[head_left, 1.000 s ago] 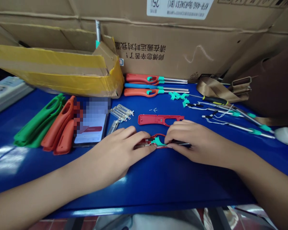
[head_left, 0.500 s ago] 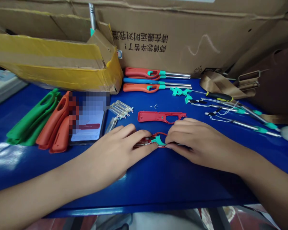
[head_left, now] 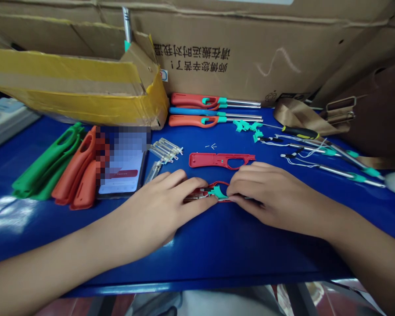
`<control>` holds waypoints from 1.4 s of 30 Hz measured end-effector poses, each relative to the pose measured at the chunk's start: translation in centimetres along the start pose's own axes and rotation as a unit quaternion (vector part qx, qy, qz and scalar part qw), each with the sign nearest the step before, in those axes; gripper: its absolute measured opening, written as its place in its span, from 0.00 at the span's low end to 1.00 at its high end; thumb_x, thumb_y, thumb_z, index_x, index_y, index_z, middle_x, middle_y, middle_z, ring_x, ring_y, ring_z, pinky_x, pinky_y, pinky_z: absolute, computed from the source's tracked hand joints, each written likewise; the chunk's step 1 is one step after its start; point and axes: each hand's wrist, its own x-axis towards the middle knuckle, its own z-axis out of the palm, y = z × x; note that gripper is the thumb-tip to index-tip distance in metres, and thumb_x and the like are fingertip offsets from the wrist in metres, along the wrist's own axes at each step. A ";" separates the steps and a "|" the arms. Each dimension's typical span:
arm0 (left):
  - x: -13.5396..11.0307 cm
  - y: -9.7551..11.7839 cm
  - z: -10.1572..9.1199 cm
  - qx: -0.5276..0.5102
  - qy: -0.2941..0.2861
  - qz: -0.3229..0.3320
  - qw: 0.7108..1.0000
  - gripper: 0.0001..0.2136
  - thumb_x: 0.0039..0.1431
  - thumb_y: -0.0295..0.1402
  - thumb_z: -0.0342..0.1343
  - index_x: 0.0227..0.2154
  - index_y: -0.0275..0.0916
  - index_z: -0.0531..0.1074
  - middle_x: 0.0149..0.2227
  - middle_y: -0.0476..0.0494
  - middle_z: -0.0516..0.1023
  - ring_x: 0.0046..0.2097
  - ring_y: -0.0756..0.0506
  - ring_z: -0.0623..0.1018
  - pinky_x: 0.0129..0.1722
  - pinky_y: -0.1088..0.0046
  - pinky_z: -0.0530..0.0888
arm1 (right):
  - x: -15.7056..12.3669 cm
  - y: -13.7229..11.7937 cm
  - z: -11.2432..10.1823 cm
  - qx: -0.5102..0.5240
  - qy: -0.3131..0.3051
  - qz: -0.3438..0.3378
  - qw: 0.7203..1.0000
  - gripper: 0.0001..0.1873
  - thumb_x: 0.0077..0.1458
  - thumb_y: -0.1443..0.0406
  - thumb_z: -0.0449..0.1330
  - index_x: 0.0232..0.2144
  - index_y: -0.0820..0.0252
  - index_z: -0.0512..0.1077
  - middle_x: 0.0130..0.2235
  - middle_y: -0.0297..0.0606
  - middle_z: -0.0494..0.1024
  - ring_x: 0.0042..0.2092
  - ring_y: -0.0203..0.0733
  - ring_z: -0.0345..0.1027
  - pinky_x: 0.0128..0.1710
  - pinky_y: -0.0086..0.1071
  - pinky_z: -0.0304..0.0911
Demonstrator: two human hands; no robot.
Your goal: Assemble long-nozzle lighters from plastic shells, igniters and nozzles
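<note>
A red lighter half-shell [head_left: 221, 183] lies near the table's front, with a teal trigger [head_left: 219, 192] seated in it. My left hand [head_left: 176, 197] grips the shell's handle end, thumb and fingers closed around it near the trigger. At the shell's other end my right hand [head_left: 260, 188] is closed in a pinch; my fingers hide what lies between them. Just behind the hands rests a second red half-shell [head_left: 204, 160], its inner side up. Beyond that are small screws [head_left: 212, 146]. Several clear fuel tanks [head_left: 166, 150] lie past my left hand.
Green [head_left: 48, 162] and orange shells [head_left: 74, 169] lie left, beside a phone [head_left: 121, 162]. Assembled lighters [head_left: 197, 120] lie before a large carton [head_left: 197, 26]. A taped box [head_left: 85, 96] stands back left. Teal triggers [head_left: 245, 125], a screwdriver [head_left: 301, 132] and metal tubes [head_left: 349, 176] lie right.
Both hands stay closed at the red half-shell, with barely any movement. The view has shifted very slightly.
</note>
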 end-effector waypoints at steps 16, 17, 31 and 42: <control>-0.1 0.0 -0.2 -0.008 0.000 0.003 1.000 0.24 0.69 0.25 0.48 0.66 0.48 0.64 0.61 0.40 0.71 0.52 0.36 0.70 0.48 0.53 0.76 | -0.1 0.0 -0.1 0.017 -0.006 0.006 1.000 0.09 0.69 0.65 0.54 0.40 0.57 0.75 0.39 0.36 0.79 0.42 0.43 0.70 0.47 0.40 0.59; -0.1 0.0 -0.2 -0.005 0.000 0.003 1.000 0.24 0.69 0.25 0.48 0.66 0.48 0.64 0.61 0.40 0.71 0.52 0.36 0.71 0.48 0.53 0.75 | -0.1 0.0 -0.1 0.014 -0.007 0.003 1.000 0.10 0.70 0.65 0.54 0.40 0.57 0.75 0.39 0.36 0.79 0.42 0.43 0.70 0.47 0.40 0.59; -0.1 0.1 0.0 0.001 -0.009 -0.001 1.000 0.25 0.70 0.25 0.46 0.67 0.50 0.62 0.61 0.40 0.70 0.51 0.36 0.70 0.48 0.53 0.76 | -0.4 0.0 -0.1 -0.022 -0.006 -0.026 0.999 0.13 0.70 0.66 0.52 0.42 0.58 0.78 0.40 0.38 0.80 0.43 0.43 0.70 0.49 0.40 0.59; 0.0 0.2 -0.1 -0.012 -0.004 0.002 1.000 0.27 0.67 0.22 0.48 0.66 0.48 0.63 0.61 0.40 0.70 0.51 0.36 0.70 0.48 0.53 0.76 | -0.3 0.0 -0.1 -0.014 -0.008 -0.018 1.000 0.12 0.70 0.66 0.53 0.41 0.58 0.78 0.39 0.37 0.80 0.43 0.43 0.70 0.48 0.40 0.59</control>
